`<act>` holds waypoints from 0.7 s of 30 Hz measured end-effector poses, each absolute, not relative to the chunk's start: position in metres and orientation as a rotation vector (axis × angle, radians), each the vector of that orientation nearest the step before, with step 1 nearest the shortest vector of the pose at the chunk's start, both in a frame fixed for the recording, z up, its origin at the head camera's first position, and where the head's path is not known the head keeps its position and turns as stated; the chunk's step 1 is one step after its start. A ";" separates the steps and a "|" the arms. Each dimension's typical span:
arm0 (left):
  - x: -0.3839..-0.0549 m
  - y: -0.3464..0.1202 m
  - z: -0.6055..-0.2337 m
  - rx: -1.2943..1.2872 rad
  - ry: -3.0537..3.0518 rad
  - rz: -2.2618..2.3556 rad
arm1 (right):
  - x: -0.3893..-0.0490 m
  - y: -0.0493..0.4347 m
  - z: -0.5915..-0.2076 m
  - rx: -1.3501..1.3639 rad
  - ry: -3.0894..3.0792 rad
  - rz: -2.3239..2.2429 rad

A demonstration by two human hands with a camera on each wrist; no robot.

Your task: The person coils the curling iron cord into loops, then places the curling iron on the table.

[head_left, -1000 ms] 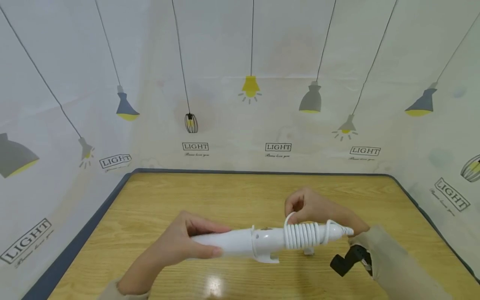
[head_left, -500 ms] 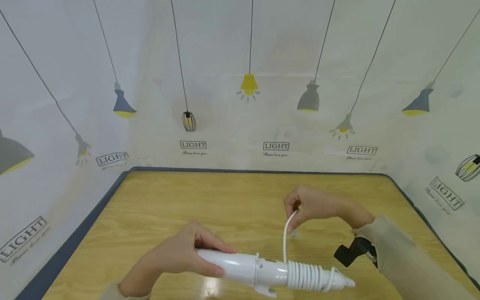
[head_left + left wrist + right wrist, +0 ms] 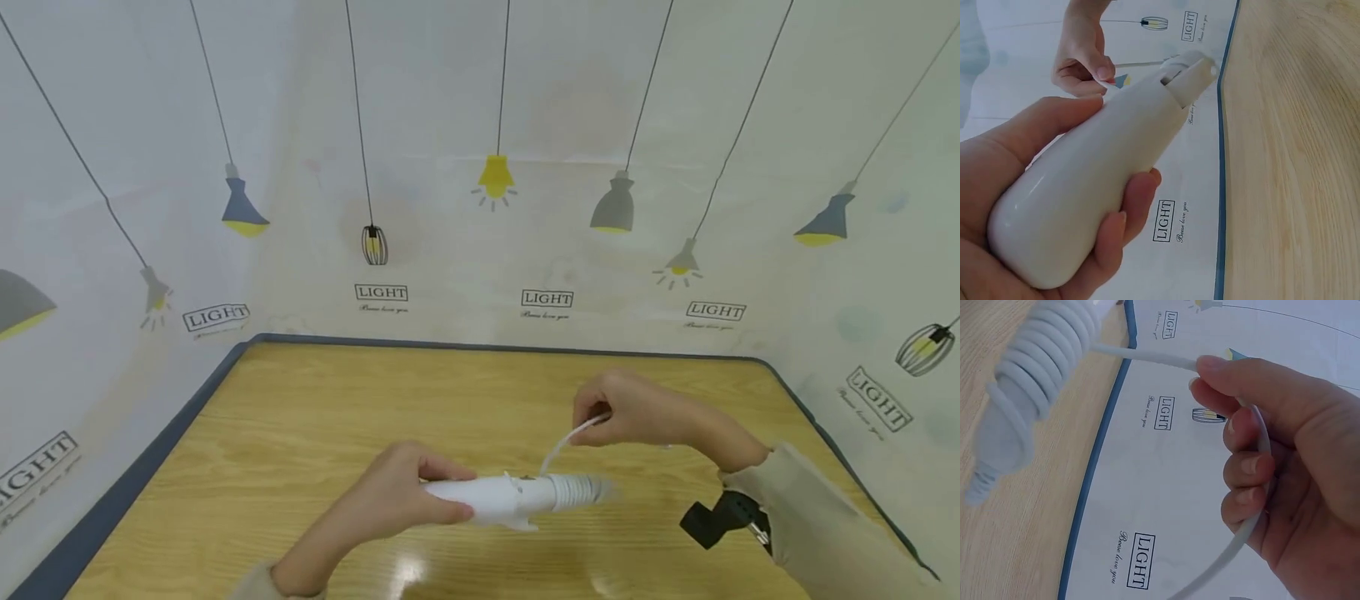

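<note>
My left hand (image 3: 397,492) grips the thick, rounded end of a white corded hand-held appliance (image 3: 487,498), holding it sideways above the table. Its exact kind is unclear. In the left wrist view, thumb and fingers wrap the smooth white body (image 3: 1085,181), and a slotted part shows at the far end. Several turns of white cord (image 3: 1047,356) are wound round the narrower part, which tapers to a ribbed cord sleeve (image 3: 982,484). My right hand (image 3: 630,412) pinches the cord's loose length (image 3: 1154,357) between thumb and forefinger, with the other fingers curled round it.
The wooden table (image 3: 337,392) has a dark blue edge strip (image 3: 495,347). Pale wall sheets (image 3: 435,108) printed with lamps stand round its back and sides. A black device (image 3: 723,517) is at the right wrist.
The cord is partly unwound: a loose length now runs from the coils to my right hand. The appliance dipped lower, then rose again and shifted, its cord end now blurred.
</note>
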State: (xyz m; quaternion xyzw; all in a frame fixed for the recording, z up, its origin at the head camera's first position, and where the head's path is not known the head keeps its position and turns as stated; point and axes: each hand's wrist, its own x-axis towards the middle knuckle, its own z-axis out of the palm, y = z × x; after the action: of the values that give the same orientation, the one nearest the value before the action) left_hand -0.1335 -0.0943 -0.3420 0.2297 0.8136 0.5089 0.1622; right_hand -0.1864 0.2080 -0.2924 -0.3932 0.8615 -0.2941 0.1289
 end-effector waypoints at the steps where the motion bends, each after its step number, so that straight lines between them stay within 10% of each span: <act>1: -0.135 -0.094 -0.342 0.626 2.342 1.462 | -0.185 0.209 -0.292 -1.153 2.512 -0.863; 21: -0.151 -0.099 -0.342 0.344 2.569 1.963 | -0.162 0.198 -0.297 -1.225 2.645 -1.027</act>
State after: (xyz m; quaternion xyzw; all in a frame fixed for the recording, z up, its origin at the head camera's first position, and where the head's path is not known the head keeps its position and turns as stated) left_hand -0.1512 -0.0993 -0.3424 0.1057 0.7890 0.6028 -0.0546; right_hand -0.1625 0.1980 -0.2974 -0.3963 0.8556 -0.3321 0.0254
